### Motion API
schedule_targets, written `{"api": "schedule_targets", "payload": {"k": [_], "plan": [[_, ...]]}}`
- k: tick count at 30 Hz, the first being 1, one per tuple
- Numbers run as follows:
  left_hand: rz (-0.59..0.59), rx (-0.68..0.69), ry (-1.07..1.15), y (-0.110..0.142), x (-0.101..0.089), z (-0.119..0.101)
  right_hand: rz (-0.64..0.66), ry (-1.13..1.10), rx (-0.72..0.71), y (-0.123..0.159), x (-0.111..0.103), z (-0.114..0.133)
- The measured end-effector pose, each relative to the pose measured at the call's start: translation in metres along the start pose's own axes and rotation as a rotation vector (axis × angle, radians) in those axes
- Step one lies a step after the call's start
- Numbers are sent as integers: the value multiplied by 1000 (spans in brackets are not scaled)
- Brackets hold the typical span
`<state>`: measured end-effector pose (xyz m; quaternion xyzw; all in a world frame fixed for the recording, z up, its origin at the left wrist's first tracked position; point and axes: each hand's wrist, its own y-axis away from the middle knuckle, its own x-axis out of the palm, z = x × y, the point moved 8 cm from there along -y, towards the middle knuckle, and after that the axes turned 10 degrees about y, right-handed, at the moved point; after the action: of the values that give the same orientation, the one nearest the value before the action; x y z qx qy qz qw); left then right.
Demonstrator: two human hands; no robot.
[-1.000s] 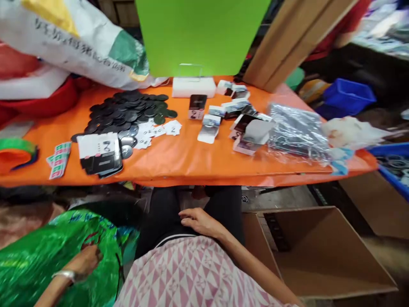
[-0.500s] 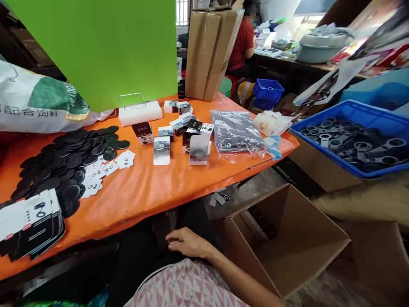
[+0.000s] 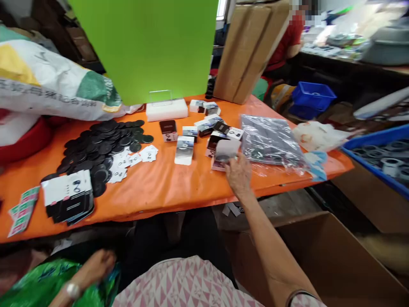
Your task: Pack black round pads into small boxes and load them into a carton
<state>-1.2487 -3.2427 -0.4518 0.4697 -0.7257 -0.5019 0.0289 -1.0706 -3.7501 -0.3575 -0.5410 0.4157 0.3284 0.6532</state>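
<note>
My right hand (image 3: 239,175) is at a small open cardboard box (image 3: 220,163) on the table, its fingers closed on the box's right side. The box's pale lid flap stands up. Around it are several more small boxes in black, white and grey, among them an open one (image 3: 184,150) with its flap facing me. Low at the left, my left hand (image 3: 99,263) is smeared by motion above a green plastic bag (image 3: 47,279); its fingers cannot be made out, and I see nothing in it.
Black discs (image 3: 92,147) lie heaped on the orange table (image 3: 153,187), with white cards (image 3: 119,166) and a printed card stack (image 3: 72,198) nearby. A plastic-wrapped grey pack (image 3: 271,138) lies to the right. An open carton (image 3: 306,251) and a blue crate (image 3: 377,164) flank the table.
My right hand has moved from my lap up to the small open box. My left hand has come into view at lower left. The view has turned left.
</note>
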Motion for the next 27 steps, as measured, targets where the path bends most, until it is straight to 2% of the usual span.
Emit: {"api": "schedule_targets", "payload": {"k": [2,4,5,7,9,11,12,15,17,18,20,24,27], "plan": [[-27,123,19,-15,-14,-38,16,72,-41,1,6,4],[-83,336,2,-22,-23,-90,37,128,-92,3,13,5],[-103,396,-13,-25,-24,-110,52,153,-108,3,18,3],[-115,477,-23,-31,-20,-141,88,175,-116,1,28,-2],[-130,539,39,-35,-17,-156,108,151,-123,0,34,-6],[-237,587,102,-34,-30,-156,52,109,-164,3,27,-2],[-340,597,119,-31,-45,-150,-1,87,-192,8,19,3],[-745,522,98,-19,-110,-119,-151,41,-244,27,-9,23],[-915,414,62,-19,-150,-99,-172,32,-260,38,-19,43],[-944,370,39,-23,-164,-94,-154,35,-270,42,-19,53],[-928,331,-28,-39,-181,-95,-96,56,-279,47,-14,72],[-878,337,-321,-78,-189,-120,-75,93,-264,53,-7,89],[-805,220,-566,-105,-196,-125,-88,105,-281,56,-8,90]]}}
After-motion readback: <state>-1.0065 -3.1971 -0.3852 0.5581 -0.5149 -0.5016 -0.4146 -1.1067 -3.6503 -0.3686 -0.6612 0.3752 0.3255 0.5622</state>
